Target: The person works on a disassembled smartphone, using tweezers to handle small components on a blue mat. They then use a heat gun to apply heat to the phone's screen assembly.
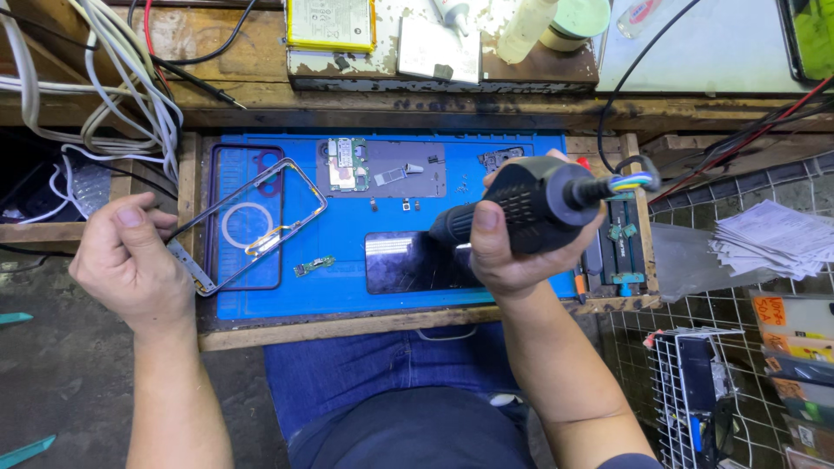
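Note:
My left hand pinches the near end of a metal phone frame, which lies slanted across the left side of the blue work mat. A white ring shows through the frame. My right hand is closed around a thick black handheld tool with a cable at its back; its nozzle points left and down toward a dark phone screen panel lying on the mat.
A grey plate with a green circuit board sits at the mat's back, and a small green board piece lies near its middle. Cables hang at left. A holder jig, papers and wire racks stand at right.

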